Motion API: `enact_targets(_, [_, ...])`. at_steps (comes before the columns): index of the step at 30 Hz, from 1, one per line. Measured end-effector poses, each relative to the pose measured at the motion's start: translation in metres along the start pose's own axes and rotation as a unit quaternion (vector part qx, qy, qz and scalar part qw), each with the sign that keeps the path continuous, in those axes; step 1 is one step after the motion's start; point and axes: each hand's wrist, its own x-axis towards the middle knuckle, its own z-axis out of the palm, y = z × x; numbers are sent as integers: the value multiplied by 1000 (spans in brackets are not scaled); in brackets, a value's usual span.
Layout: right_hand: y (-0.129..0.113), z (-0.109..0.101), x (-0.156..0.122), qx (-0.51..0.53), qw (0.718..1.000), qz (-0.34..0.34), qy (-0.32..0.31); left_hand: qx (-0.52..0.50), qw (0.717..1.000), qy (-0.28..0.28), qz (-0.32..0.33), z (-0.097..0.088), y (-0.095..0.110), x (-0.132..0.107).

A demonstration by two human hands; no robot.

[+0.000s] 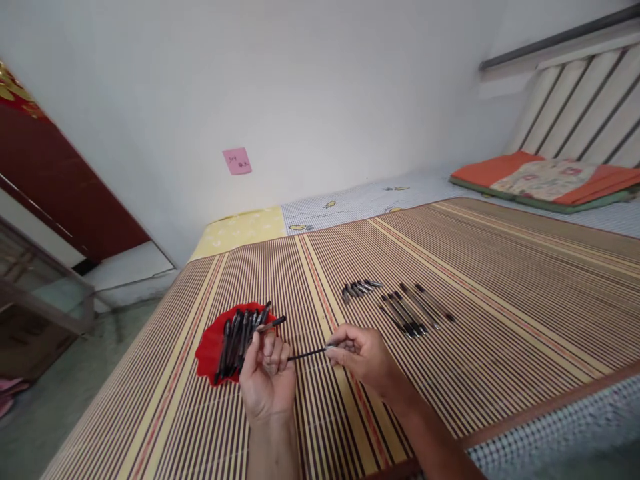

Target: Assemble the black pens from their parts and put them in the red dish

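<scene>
My left hand (270, 383) is closed, palm up. Between its thumb and finger sticks out a pen piece (278, 323) with a black end. A thin dark rod, looking like a pen refill (306, 354), runs from my left fingers across to my right hand (357, 353), which pinches its other end. Behind the left hand, a heap of dark pens (240, 337) lies on a red scalloped cloth or mat (207, 347). Beyond my right hand rest a cluster of short pen parts (361, 289) and a row of long, slim pen pieces (407, 310).
A striped bamboo mat (500, 280) covers the bed, over a patterned sheet (345, 203). Folded orange fabric (505, 175) lies at the far right by a radiator (580, 100). On the white wall is a pink note (237, 161). A glass-fronted cabinet (40, 280) stands left.
</scene>
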Motion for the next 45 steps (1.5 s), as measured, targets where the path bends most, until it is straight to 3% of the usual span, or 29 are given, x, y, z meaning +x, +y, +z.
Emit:
enact_targets(5, [8,6,4,77,996,35,33,9,1000,12,-1,3,-3,-1])
enact_targets(10, [13,23,7,305,941,111,97,4,1000,16,0,6,-7,-2])
enact_targets(14, [15,36,7,381,909,115,122,16,1000,18,16,6,-8,-1])
enact_targets(16, [17,37,9,399,899,109,146,19,998,45,34,6,-9,1])
enact_targets(20, [17,20,16,424,878,86,204,2,992,118,53,5,-8,4])
enact_targets(24, [7,-8,19,440,859,52,255,14,989,137,59,3,-6,5])
enact_targets(28, [-5,-20,16,413,871,10,265,35,989,123,69,1,-8,4])
enact_targets(33, [-14,-17,11,373,892,-31,256,53,989,112,78,0,-11,4])
enact_targets(45, [-24,-15,7,312,915,-31,255,72,992,77,66,-1,-13,2])
